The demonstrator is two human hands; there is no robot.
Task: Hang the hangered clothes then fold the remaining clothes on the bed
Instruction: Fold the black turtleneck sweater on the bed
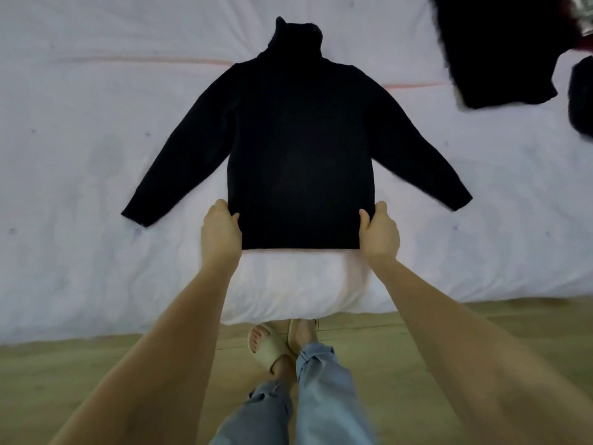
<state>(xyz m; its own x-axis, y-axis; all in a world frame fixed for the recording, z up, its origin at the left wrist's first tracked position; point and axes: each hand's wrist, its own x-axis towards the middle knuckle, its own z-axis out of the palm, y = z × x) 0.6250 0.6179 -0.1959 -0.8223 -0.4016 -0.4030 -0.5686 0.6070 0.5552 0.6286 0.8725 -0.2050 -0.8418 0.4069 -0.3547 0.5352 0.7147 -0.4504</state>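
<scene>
- Black, soft knit turtleneck sweater (pixel 300 149): lies flat on the white sheeted bed (pixel 80 155), collar toward the far edge, hem close to the near edge, both sleeves spread outward and down at an angle.
- Left hand (pixel 221 229): at the hem's left corner, thumb on top of the cloth and fingers curled at the side seam, pinching the sweater's edge.
- Right hand (pixel 380 231): at the hem's right corner, mirrored, thumb on top of the fabric and fingers wrapped round the side seam, gripping the sweater.
- Both bare forearms reach from the lower corners of the view across the bed's near edge.
- White bed sheet: wrinkled, with a thin pale orange line (pixel 144 60) running crosswise, passing under the sweater's shoulders.
- Second dark garment (pixel 494 49): lies at the bed's far right corner, well apart from the sweater; its form is blurred.
- Another dark piece (pixel 581 101): at the right edge, just beside the second garment, cut off by the view.
- Pale wooden floor (pixel 401 342): below the bed's near edge, with feet in beige slide sandals (pixel 272 345) and light blue jeans legs (pixel 321 396).
</scene>
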